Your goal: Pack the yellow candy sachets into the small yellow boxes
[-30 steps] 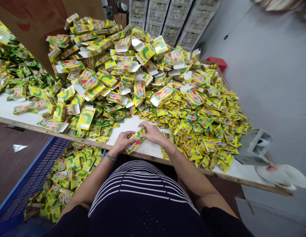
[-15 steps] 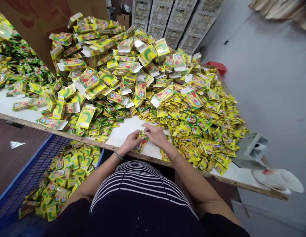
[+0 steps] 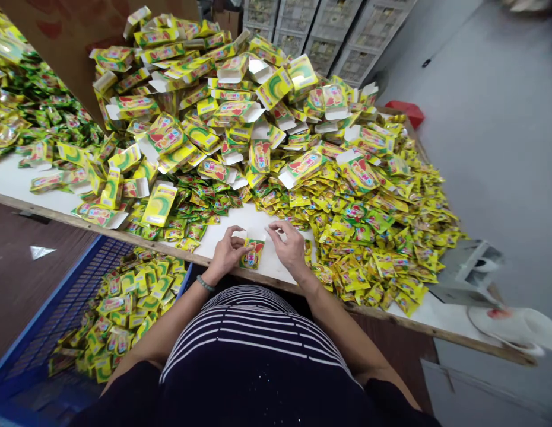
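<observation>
My left hand (image 3: pixel 230 250), with a beaded bracelet at the wrist, holds a small yellow-green box (image 3: pixel 253 254) by its left side near the table's front edge. White flaps stand up at the box's far end. Just right of the box, my right hand (image 3: pixel 288 244) is raised with thumb and forefinger close together at a flap; whether anything is between them is too small to tell. Open boxes (image 3: pixel 164 139) are heaped behind the hands. Yellow sachets (image 3: pixel 360 237) lie piled on the right, and green sachets (image 3: pixel 209 198) lie behind my left hand.
A blue crate (image 3: pixel 66 302) with filled boxes stands below the table edge (image 3: pixel 151 242) on the left. A cardboard sheet (image 3: pixel 57 53) leans at the back left. On the right are a grey device (image 3: pixel 467 273) and a white container (image 3: pixel 516 326). Stacked crates (image 3: pixel 311 29) stand behind.
My hands have moved apart. The box between them now shows its printed face and raised white flaps. The small item pinched between both hands is no longer visible, and the view has shifted slightly.
</observation>
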The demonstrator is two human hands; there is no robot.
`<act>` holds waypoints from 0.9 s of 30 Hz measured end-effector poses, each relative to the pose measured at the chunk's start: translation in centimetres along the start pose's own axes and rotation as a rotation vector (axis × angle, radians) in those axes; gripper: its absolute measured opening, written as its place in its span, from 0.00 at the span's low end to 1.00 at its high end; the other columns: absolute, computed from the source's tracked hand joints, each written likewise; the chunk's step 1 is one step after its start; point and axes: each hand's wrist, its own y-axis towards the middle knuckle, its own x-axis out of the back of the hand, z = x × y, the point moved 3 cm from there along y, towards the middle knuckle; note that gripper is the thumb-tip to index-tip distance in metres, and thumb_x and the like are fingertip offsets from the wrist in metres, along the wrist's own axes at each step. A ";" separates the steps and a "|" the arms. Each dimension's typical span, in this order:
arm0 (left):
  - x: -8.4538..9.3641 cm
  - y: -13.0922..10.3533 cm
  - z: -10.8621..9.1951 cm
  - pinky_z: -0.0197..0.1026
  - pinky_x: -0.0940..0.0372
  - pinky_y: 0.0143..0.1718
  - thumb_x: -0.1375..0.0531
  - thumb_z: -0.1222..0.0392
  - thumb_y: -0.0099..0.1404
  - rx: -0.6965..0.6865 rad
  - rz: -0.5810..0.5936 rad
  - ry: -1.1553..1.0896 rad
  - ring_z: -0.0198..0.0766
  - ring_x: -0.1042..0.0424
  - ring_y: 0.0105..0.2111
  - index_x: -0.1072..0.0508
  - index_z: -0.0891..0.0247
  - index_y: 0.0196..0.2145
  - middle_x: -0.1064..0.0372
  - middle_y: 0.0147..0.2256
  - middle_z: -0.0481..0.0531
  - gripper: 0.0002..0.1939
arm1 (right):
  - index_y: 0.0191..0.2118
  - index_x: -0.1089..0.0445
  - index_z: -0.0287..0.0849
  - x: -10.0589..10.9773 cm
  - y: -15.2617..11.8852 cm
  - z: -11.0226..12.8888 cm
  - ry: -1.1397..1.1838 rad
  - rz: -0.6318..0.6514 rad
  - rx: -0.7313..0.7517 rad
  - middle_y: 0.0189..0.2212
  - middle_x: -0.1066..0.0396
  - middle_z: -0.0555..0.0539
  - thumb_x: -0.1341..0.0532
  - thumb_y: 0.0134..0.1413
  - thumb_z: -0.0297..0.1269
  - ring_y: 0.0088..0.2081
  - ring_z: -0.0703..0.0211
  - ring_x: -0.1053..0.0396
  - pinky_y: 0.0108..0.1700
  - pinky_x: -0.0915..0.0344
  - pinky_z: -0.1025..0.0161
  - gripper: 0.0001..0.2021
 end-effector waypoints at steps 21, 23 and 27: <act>0.0 0.0 0.6 0.36 0.36 0.35 0.36 0.45 0.59 -0.006 0.008 0.053 0.36 0.27 0.32 0.35 0.59 0.47 0.25 0.32 0.48 0.24 | 0.43 0.22 0.47 -0.7 -0.3 -1.5 0.038 0.195 -0.048 0.41 0.21 0.45 0.37 0.56 0.39 0.40 0.55 0.24 0.49 0.29 0.56 0.10; 0.1 0.0 0.7 0.36 0.37 0.34 0.34 0.45 0.58 0.028 -0.011 0.006 0.35 0.27 0.30 0.39 0.59 0.47 0.25 0.31 0.47 0.26 | 0.37 0.20 0.48 -0.7 -0.4 -0.6 0.038 0.250 0.017 0.40 0.20 0.45 0.38 0.59 0.38 0.43 0.54 0.24 0.51 0.31 0.56 0.08; 0.0 0.1 0.6 0.36 0.37 0.33 0.34 0.46 0.58 0.028 0.006 0.021 0.36 0.27 0.29 0.40 0.59 0.45 0.24 0.31 0.48 0.25 | 0.32 0.21 0.46 -0.7 -0.6 0.1 0.053 0.247 -0.008 0.35 0.21 0.46 0.35 0.57 0.38 0.39 0.55 0.25 0.46 0.30 0.58 0.06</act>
